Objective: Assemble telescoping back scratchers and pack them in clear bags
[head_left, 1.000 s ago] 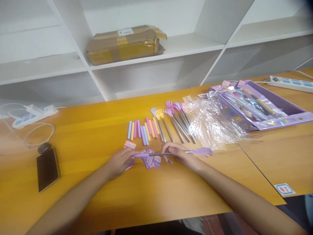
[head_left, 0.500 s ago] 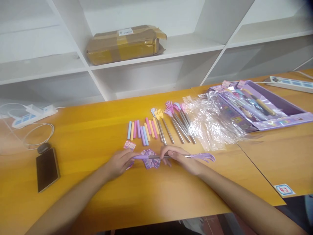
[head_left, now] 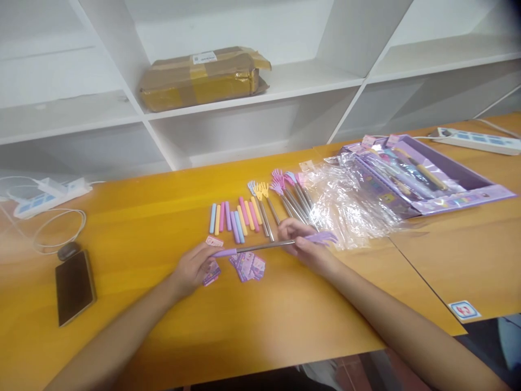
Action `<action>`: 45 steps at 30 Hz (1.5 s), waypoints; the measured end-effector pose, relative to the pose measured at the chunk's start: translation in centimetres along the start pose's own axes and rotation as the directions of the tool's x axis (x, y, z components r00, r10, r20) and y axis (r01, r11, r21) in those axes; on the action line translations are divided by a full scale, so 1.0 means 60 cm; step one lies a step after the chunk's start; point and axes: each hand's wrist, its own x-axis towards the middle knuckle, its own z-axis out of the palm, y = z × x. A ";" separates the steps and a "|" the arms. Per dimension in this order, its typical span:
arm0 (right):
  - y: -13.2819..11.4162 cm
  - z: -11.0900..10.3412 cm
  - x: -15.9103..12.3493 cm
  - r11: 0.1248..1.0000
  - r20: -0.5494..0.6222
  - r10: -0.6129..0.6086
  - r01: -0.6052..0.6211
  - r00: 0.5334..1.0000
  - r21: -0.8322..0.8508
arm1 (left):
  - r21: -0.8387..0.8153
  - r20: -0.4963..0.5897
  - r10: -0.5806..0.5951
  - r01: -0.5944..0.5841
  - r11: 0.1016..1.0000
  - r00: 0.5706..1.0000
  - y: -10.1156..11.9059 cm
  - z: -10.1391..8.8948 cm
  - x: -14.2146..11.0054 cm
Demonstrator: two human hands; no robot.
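A back scratcher [head_left: 264, 246] with a purple handle, metal rod and purple claw head spans both hands above the table. My left hand [head_left: 194, 270] is closed around its purple handle end. Near the claw, my right hand [head_left: 306, 247] grips the rod with thumb and fingers. Beneath the rod lie small printed cards [head_left: 248, 266], and another card [head_left: 211, 274] is partly under my left hand. Just behind are coloured handle tubes [head_left: 235, 227] in pink, yellow, blue and purple. To their right lie metal rods with claw heads [head_left: 299, 198] in several colours.
Clear plastic bags [head_left: 350, 201] are heaped at the right beside a purple display box [head_left: 464, 193] holding wrapped items. A phone [head_left: 75, 288] and a power strip [head_left: 52, 196] with a cable lie left. White shelving [head_left: 260, 125] with a taped carton [head_left: 199, 81] stands behind.
My right hand has slid along the rod toward the claw head, so more bare metal shows between the hands. My left hand keeps its hold on the handle.
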 end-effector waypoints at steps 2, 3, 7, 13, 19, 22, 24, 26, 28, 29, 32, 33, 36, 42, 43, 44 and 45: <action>-0.012 -0.012 0.005 0.999 -0.067 -0.048 0.049 0.997 0.015 | -0.005 -0.015 -0.040 0.040 0.999 0.999 -0.001 -0.001 0.001; -0.019 -0.018 0.007 0.997 -0.097 -0.067 0.069 0.993 0.021 | -0.006 -0.015 -0.061 0.061 0.998 0.998 -0.001 -0.001 0.001; -0.038 -0.034 0.011 0.997 -0.216 -0.075 0.071 0.974 -0.029 | -0.002 -0.023 -0.096 0.096 0.995 0.995 0.001 -0.002 0.004; -0.036 -0.033 0.004 0.972 -0.269 -0.081 0.017 0.960 -0.233 | 0.034 0.001 -0.116 0.116 0.993 0.993 0.001 -0.001 0.006; -0.030 -0.035 -0.006 0.931 -0.195 -0.154 0.076 0.969 -0.357 | 0.109 -0.001 -0.050 0.050 0.993 0.999 0.001 -0.003 0.002; -0.027 -0.038 -0.007 0.920 -0.172 -0.146 0.069 0.974 -0.387 | 0.145 0.018 -0.033 0.030 0.989 0.999 0.002 -0.003 -0.001; -0.026 -0.036 -0.007 0.916 -0.167 -0.126 0.050 0.978 -0.399 | 0.156 0.025 -0.015 0.011 0.988 1.000 0.002 -0.002 -0.003; -0.024 -0.032 -0.007 0.910 -0.169 -0.114 0.035 0.979 -0.413 | 0.165 0.020 0.008 -0.012 0.986 1.000 0.002 -0.001 -0.004; -0.023 -0.026 -0.007 0.903 -0.165 -0.110 0.029 0.980 -0.430 | 0.172 0.005 0.026 -0.027 0.985 1.000 0.002 0.000 -0.002; -0.022 -0.023 -0.006 0.899 -0.160 -0.107 0.027 0.981 -0.437 | 0.176 0.000 0.032 -0.032 0.984 0.999 0.003 0.001 -0.001; -0.017 -0.013 -0.007 0.891 -0.137 -0.078 0.008 0.987 -0.453 | 0.185 0.003 0.055 -0.054 0.981 0.999 0.005 0.001 0.002; -0.014 -0.009 -0.008 0.890 -0.127 -0.071 0.005 0.989 -0.456 | 0.185 0.010 0.058 -0.059 0.981 0.998 0.006 0.001 0.002; -0.003 0.003 -0.011 0.895 -0.097 -0.051 0.003 0.994 -0.446 | 0.174 0.028 0.056 -0.060 0.983 0.998 0.009 0.003 0.001; 0.015 0.023 -0.020 0.906 -0.081 -0.073 0.032 0.994 -0.421 | 0.159 0.027 0.061 -0.065 0.985 0.998 0.012 0.007 -0.005; 0.016 0.025 -0.022 0.907 -0.078 -0.079 0.039 0.994 -0.420 | 0.161 0.030 0.062 -0.066 0.985 0.998 0.013 0.008 -0.006; 0.017 0.028 -0.022 0.906 -0.072 -0.085 0.047 0.994 -0.421 | 0.162 0.037 0.056 -0.062 0.985 0.998 0.014 0.008 -0.007; 0.018 0.030 -0.023 0.905 -0.067 -0.093 0.056 0.993 -0.421 | 0.160 0.041 0.048 -0.054 0.986 0.998 0.016 0.009 -0.008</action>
